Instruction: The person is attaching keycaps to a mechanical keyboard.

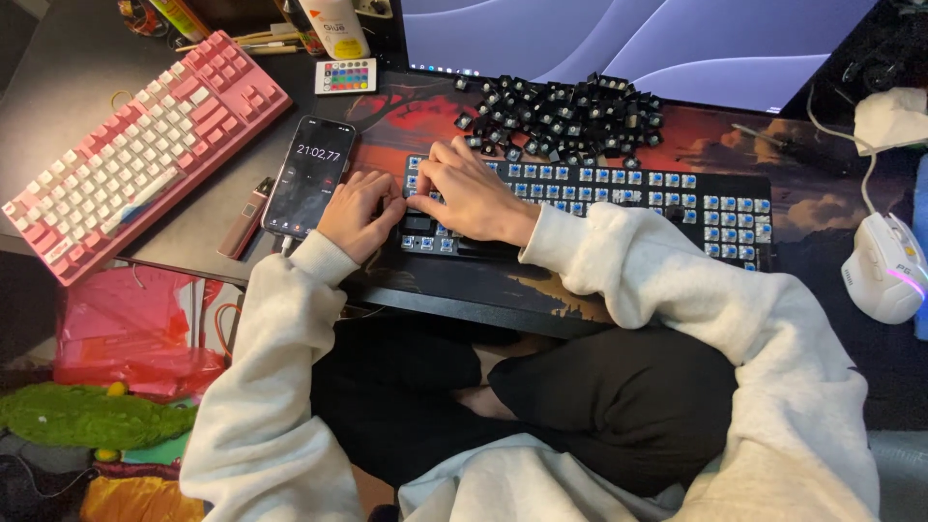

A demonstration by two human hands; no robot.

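Observation:
A black keyboard (677,198) with most keycaps removed lies on a desk mat (541,290), its blue switches bare. My left hand (360,215) rests on its left end, fingers curled at the edge. My right hand (472,193) reaches across to the same left part, fingertips pressed on the switches and a few remaining black keycaps. Whether either hand pinches a keycap cannot be told. A pile of loose black keycaps (561,116) lies behind the keyboard.
A phone (309,174) showing a running timer lies left of the keyboard. Farther left sits a pink and white keyboard (135,155). A small remote (345,75), a glue bottle (333,27), a monitor (628,43) and a white mouse (884,271) stand around.

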